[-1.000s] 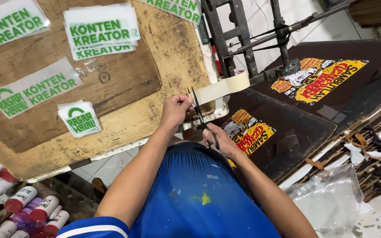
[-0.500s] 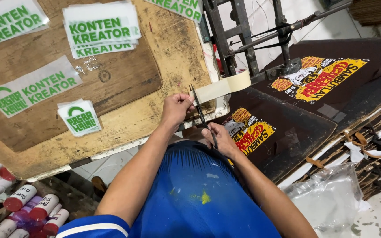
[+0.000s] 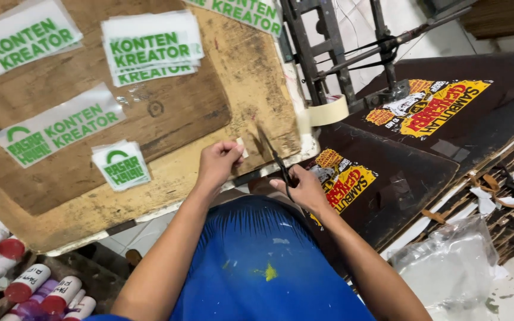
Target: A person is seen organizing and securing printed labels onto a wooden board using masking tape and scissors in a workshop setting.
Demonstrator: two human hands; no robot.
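My left hand (image 3: 216,163) pinches a small pale piece of tape (image 3: 242,148) at the front edge of a worn wooden board (image 3: 174,113). My right hand (image 3: 304,189) grips dark scissors (image 3: 273,156), blades pointing up towards the board and slightly apart. A roll of cream masking tape (image 3: 327,111) sits at the board's right edge, just beyond the scissors' tip. My blue shirt fills the lower middle of the view.
White stickers with green print (image 3: 150,47) lie in stacks on the board. Black boards with yellow and red prints (image 3: 429,107) lie to the right, beside a metal frame (image 3: 328,41). Capped tubes (image 3: 37,285) lie bottom left, a clear plastic bag (image 3: 453,267) bottom right.
The tape strip that ran from the roll to my left hand is gone; only a small piece stays in my fingers. Both hands have shifted slightly down and left.
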